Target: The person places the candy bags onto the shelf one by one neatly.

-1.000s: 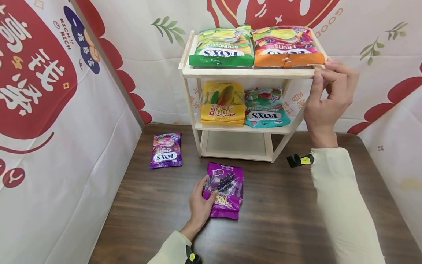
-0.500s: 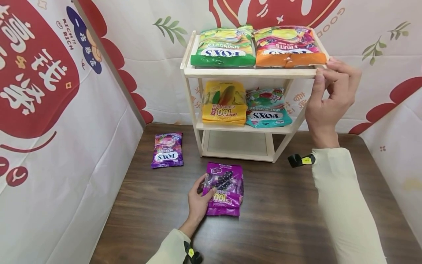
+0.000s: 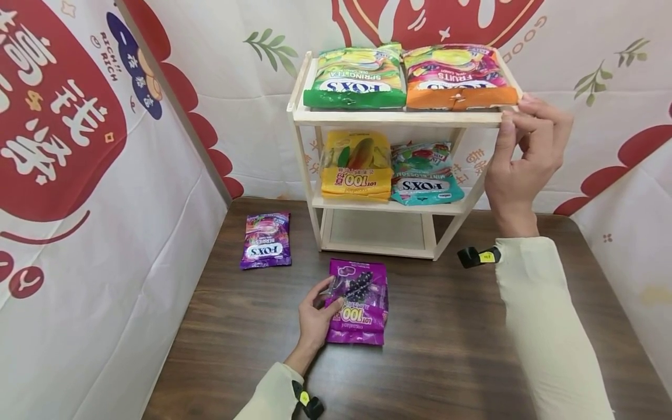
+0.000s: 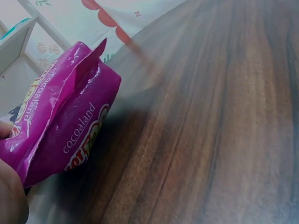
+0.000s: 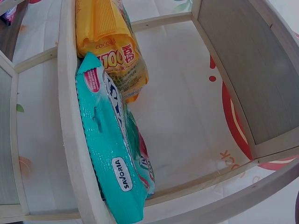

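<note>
My left hand grips the left edge of a purple candy bag with a dark grape picture, thumb on top. In the left wrist view the purple bag is seen from its end, with a dark shadow on the table beneath it. Up at the right, my right hand pinches the front right corner of a wooden shelf rack. On its top tier lie a green candy bag and an orange candy bag. The middle tier bears a yellow mango candy bag and a teal candy bag.
A small purple berries candy bag lies on the brown wooden table, left of the rack. The rack's bottom tier sits just beyond the held bag. Printed white cloth walls the table at the left, back and right.
The left hand and purple bag shifted only slightly, with the fingers a little more spread from the bag's edge. The right hand stays at the rack's corner.
</note>
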Tool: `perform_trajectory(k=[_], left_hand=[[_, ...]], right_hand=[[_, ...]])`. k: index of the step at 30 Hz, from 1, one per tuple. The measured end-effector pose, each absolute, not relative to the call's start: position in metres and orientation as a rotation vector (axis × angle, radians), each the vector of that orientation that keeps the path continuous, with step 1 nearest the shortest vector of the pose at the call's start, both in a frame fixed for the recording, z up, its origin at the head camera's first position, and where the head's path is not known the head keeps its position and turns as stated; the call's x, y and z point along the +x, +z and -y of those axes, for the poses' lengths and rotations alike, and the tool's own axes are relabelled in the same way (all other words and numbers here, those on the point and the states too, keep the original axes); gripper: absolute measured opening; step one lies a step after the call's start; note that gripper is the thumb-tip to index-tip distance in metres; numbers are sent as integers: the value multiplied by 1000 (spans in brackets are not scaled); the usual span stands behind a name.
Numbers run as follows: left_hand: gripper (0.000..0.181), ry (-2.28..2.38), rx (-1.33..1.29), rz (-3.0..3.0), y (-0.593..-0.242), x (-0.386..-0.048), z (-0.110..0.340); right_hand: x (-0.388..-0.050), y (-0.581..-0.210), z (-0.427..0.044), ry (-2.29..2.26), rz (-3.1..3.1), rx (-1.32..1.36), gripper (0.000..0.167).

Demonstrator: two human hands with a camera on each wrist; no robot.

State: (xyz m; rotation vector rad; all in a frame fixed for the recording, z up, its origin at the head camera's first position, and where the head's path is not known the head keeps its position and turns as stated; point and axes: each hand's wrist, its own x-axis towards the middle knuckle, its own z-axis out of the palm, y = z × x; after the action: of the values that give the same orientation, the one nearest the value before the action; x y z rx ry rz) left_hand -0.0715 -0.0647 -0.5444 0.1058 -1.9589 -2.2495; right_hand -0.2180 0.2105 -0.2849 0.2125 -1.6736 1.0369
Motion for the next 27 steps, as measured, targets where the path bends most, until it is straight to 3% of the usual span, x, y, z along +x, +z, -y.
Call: perform_trajectory(k=[14,27], left_hand=[[47,-2332,142,1859,-569,-83,59],[47,-2403,102,1712,-559,-100,57]], right_hand=[[-220,-288,-213,1035,1662,218,23],[-219,-287,-211,1031,1661,217,24]])
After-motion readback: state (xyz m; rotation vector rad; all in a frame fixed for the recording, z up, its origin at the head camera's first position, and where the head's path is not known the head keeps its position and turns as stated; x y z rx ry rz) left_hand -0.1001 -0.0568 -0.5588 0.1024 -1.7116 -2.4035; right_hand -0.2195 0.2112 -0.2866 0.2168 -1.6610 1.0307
